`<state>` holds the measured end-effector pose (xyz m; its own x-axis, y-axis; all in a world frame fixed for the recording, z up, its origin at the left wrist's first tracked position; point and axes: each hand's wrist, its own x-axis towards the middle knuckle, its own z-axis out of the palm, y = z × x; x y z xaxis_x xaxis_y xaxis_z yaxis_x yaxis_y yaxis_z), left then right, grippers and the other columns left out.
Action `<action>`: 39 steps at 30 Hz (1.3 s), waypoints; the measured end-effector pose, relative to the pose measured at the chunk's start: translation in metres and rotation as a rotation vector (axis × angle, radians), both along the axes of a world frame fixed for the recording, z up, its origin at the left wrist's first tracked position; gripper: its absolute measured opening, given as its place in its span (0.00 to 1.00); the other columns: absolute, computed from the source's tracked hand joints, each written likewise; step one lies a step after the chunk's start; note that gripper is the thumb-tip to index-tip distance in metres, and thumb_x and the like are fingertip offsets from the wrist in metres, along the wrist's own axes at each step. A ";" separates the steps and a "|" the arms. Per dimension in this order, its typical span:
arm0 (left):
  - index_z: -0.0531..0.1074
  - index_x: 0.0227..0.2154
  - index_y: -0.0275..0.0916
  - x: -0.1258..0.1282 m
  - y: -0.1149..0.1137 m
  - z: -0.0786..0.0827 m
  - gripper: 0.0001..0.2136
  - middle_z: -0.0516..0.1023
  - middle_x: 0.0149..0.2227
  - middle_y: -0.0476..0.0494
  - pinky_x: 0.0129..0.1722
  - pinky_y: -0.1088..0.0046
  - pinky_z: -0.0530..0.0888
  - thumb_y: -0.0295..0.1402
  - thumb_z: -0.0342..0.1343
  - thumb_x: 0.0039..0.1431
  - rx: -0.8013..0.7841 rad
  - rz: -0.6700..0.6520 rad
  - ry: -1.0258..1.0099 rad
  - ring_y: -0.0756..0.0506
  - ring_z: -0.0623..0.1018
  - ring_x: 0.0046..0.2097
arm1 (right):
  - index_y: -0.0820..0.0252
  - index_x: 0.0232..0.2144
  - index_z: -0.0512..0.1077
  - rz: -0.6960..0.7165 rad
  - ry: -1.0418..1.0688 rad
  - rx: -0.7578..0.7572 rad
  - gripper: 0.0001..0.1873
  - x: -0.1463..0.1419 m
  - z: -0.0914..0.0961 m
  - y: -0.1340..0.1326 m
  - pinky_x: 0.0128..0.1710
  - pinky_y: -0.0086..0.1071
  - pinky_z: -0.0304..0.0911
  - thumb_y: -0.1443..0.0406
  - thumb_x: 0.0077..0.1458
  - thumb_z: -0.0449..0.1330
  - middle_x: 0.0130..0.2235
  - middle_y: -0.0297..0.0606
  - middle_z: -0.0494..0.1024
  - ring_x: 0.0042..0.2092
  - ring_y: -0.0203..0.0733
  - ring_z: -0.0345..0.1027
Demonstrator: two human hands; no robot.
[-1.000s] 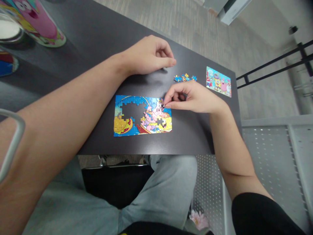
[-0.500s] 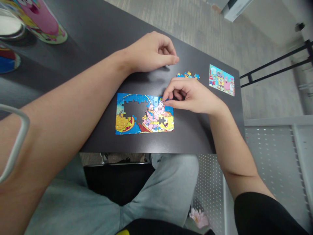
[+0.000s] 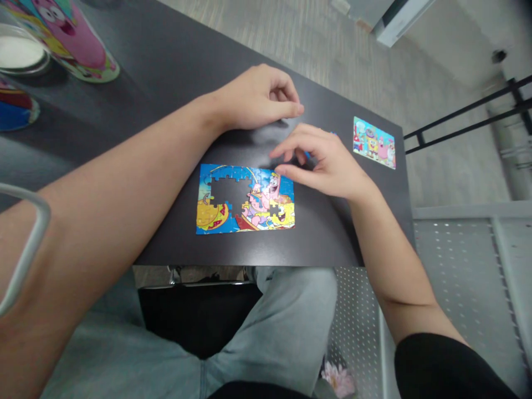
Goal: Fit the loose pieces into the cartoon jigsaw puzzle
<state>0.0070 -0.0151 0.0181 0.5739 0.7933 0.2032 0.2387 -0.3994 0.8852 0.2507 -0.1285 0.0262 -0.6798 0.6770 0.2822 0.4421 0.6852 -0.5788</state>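
A partly assembled cartoon jigsaw puzzle (image 3: 220,213) lies flat near the front edge of the dark table (image 3: 166,72), with a large gap at its upper left and a small hole at lower right. My right hand (image 3: 324,160) hovers just beyond the puzzle's upper right corner. Its fingers are spread and nothing is between them; the thumb tip is close to the puzzle's edge. It covers most of a small cluster of loose pieces (image 3: 306,154). My left hand (image 3: 257,100) rests on the table behind the puzzle, fingers curled into a loose fist.
A small picture card (image 3: 373,142) lies at the table's far right corner. At far left stand a pink cartoon-printed item (image 3: 70,39), a round white-topped container (image 3: 20,52) and a blue-and-red object (image 3: 16,108). A perforated metal surface (image 3: 457,260) adjoins the table on the right.
My right hand had a piece pinched at the puzzle's upper right corner; the piece now sits in the puzzle, and the hand has opened and drawn back. My left hand stays put.
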 end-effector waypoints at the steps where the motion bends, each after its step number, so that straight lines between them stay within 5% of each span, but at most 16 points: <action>1: 0.92 0.43 0.47 -0.001 0.001 -0.002 0.03 0.92 0.38 0.48 0.51 0.63 0.76 0.38 0.77 0.71 -0.005 0.001 0.001 0.44 0.81 0.43 | 0.49 0.59 0.89 -0.107 -0.003 0.034 0.21 0.013 0.002 0.007 0.52 0.45 0.76 0.42 0.83 0.72 0.47 0.39 0.84 0.45 0.49 0.74; 5: 0.92 0.40 0.49 -0.002 0.009 -0.011 0.09 0.90 0.36 0.45 0.50 0.59 0.82 0.45 0.81 0.63 -0.038 -0.012 -0.038 0.36 0.89 0.47 | 0.47 0.52 0.89 -0.487 0.004 0.174 0.20 0.066 0.005 0.035 0.54 0.51 0.80 0.41 0.78 0.75 0.44 0.41 0.84 0.41 0.51 0.73; 8: 0.92 0.41 0.48 -0.003 0.014 -0.016 0.12 0.89 0.35 0.44 0.49 0.59 0.84 0.45 0.84 0.61 -0.049 -0.031 -0.073 0.36 0.90 0.45 | 0.48 0.51 0.91 -0.580 -0.044 0.186 0.18 0.092 0.001 0.046 0.53 0.52 0.81 0.45 0.73 0.78 0.44 0.40 0.85 0.38 0.49 0.71; 12: 0.92 0.42 0.47 -0.003 0.016 -0.019 0.14 0.90 0.35 0.43 0.48 0.60 0.85 0.47 0.85 0.62 -0.020 -0.021 -0.076 0.38 0.90 0.43 | 0.49 0.53 0.94 -0.528 -0.097 0.106 0.17 0.101 -0.006 0.046 0.48 0.50 0.80 0.50 0.68 0.80 0.49 0.42 0.89 0.36 0.47 0.71; 19: 0.94 0.43 0.44 -0.002 0.016 -0.019 0.12 0.93 0.38 0.41 0.50 0.62 0.85 0.46 0.82 0.65 0.011 0.001 -0.031 0.38 0.91 0.45 | 0.46 0.61 0.94 -0.430 -0.120 0.002 0.25 0.081 -0.008 0.040 0.52 0.50 0.81 0.43 0.71 0.83 0.53 0.42 0.86 0.42 0.49 0.73; 28: 0.93 0.41 0.45 -0.001 0.014 -0.019 0.14 0.93 0.38 0.41 0.50 0.61 0.86 0.48 0.85 0.63 -0.016 0.024 -0.037 0.36 0.92 0.47 | 0.50 0.48 0.92 -0.309 -0.073 0.001 0.06 0.055 -0.005 0.034 0.51 0.49 0.77 0.57 0.74 0.77 0.50 0.43 0.88 0.45 0.53 0.78; 39: 0.92 0.41 0.48 -0.004 0.015 -0.017 0.13 0.93 0.37 0.42 0.48 0.62 0.86 0.48 0.84 0.61 -0.014 -0.008 -0.061 0.37 0.91 0.45 | 0.50 0.47 0.86 -0.312 -0.056 -0.164 0.18 0.051 0.010 0.023 0.43 0.42 0.70 0.51 0.62 0.82 0.49 0.40 0.90 0.39 0.45 0.71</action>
